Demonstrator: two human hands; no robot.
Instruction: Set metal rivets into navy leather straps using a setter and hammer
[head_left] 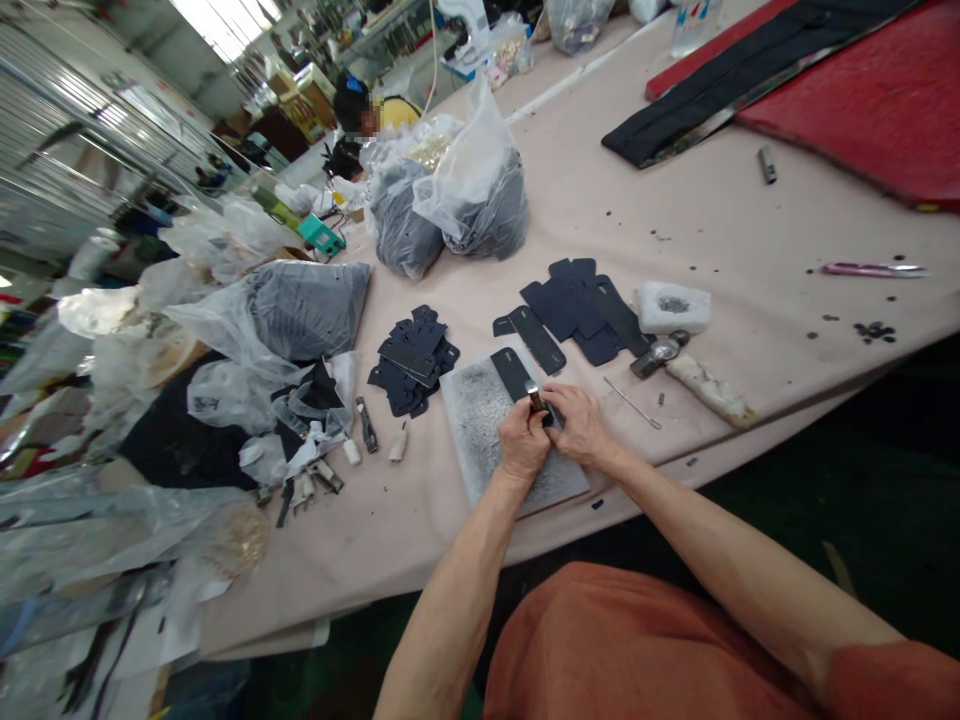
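My left hand (524, 440) is closed around a short metal punch (533, 391), holding it upright over the lower end of a dark leather-like piece (510, 372). That piece lies on a worn white board (469, 420) with grey marks all over its surface. My right hand (576, 424) is beside the left, its fingers bent onto the near end of the same piece; the fingertips are partly hidden. Just above the board lies a similar dark piece (537, 340) with a small slot.
Dark cut pieces lie in a left pile (414, 360) and a right stack (574, 305). A hammer (705, 380) rests by a white block (673, 307). Other punches (367, 425), filled plastic bags (484, 200) and a pen (874, 270) are around. A person (375, 115) sits beyond the table.
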